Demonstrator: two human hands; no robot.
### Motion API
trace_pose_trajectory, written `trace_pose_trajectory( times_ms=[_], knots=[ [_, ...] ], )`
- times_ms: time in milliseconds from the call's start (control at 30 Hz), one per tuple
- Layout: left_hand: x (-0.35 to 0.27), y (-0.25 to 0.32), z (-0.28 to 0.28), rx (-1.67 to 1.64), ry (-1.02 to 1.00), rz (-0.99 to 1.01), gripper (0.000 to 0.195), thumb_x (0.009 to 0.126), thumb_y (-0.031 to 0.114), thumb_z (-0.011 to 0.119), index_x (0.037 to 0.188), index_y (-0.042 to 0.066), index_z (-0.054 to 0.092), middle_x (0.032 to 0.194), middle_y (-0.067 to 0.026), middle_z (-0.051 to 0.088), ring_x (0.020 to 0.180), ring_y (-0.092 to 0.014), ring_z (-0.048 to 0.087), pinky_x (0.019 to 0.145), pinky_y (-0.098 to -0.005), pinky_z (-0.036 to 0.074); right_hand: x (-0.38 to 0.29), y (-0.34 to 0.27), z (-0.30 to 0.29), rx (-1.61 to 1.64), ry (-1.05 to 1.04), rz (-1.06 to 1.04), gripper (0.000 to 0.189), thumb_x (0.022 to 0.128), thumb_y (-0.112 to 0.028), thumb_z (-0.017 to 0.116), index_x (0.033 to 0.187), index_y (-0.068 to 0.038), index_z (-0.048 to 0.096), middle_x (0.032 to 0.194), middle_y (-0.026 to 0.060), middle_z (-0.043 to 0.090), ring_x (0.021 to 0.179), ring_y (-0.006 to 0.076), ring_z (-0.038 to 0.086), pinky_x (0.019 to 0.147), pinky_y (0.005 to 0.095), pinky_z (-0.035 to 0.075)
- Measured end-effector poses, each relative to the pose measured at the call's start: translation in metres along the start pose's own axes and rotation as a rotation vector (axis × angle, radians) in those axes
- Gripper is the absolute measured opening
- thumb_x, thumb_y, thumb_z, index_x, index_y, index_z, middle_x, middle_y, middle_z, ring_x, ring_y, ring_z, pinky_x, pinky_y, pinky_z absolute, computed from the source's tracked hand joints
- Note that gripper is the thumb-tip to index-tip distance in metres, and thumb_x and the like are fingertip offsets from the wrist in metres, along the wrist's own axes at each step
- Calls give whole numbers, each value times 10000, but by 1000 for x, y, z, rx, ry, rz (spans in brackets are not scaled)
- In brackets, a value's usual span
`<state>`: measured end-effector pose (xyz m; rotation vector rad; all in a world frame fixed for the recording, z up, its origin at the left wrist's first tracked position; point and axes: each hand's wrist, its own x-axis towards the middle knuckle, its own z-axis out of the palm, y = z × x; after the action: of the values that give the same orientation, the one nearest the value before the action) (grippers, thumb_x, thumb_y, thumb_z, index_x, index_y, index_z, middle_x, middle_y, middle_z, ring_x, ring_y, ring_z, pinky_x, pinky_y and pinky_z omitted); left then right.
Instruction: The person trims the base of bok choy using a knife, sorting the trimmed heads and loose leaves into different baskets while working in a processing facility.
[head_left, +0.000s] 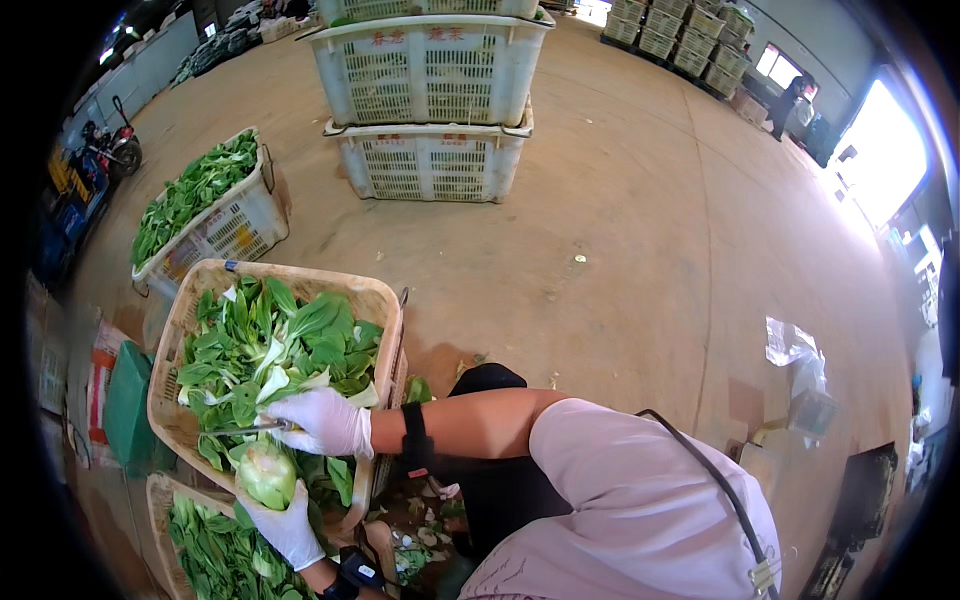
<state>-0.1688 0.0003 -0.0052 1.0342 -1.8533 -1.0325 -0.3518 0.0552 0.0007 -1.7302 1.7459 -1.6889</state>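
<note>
My left hand (285, 529), in a white glove, holds a head of bok choy (267, 474) with its pale cut base facing up. Just above it my right hand (322, 424), gloved too, is closed around the handle of a knife (241, 430) whose thin blade points left over the bok choy. Both hands are over the near side of a plastic crate (394, 330) of loose green leaves (307, 322). The fingers under the bok choy are partly hidden.
Another crate (161, 517) of greens stands at the lower left, and a third (225, 236) beyond. Stacked crates (427, 71) rise ahead. Leaf scraps (420, 544) lie by my legs, a plastic bag (799, 352) at the right. A person (787, 105) stands far off near the doorway.
</note>
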Motion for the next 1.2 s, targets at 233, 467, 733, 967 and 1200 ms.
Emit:
trace_pose_trajectory(
  times_ms=[233,467,733,967,1200],
  knots=[
    [5,-9,-6,-109,77,-2,785,645,15,747,1319,-15,346,1202,-153,493,1046,-224,529,931,-332,431,17,-3,12,-113,102,-161,150,776,-190,610,906,-119,635,674,111,617,583,290,612,521,360,497],
    [6,-8,0,-4,152,20,831,583,202,842,1246,-30,399,1115,-157,565,1006,-216,569,901,-300,454,6,-2,-3,-136,-58,125,179,782,-146,607,952,-99,635,724,121,633,614,261,625,563,332,489],
    [-4,-17,-14,2,118,-121,814,572,259,844,1221,0,427,1098,-143,580,977,-235,592,854,-311,474,-3,-23,16,-273,-314,-58,145,743,-142,613,886,-125,627,673,81,583,597,280,588,526,362,457],
    [-3,-25,-6,161,108,-65,763,554,286,846,1177,28,488,1055,-120,602,951,-237,599,819,-324,479,-5,-14,19,-502,-432,-167,160,695,-124,650,847,-138,601,669,66,533,612,271,572,527,374,447],
    [-2,-14,-5,28,111,-132,702,554,261,849,1121,34,503,994,-108,619,906,-201,609,791,-313,488,1,4,34,-580,-388,-131,72,739,-150,603,780,-123,550,681,75,543,628,274,598,528,385,471]
  ],
)
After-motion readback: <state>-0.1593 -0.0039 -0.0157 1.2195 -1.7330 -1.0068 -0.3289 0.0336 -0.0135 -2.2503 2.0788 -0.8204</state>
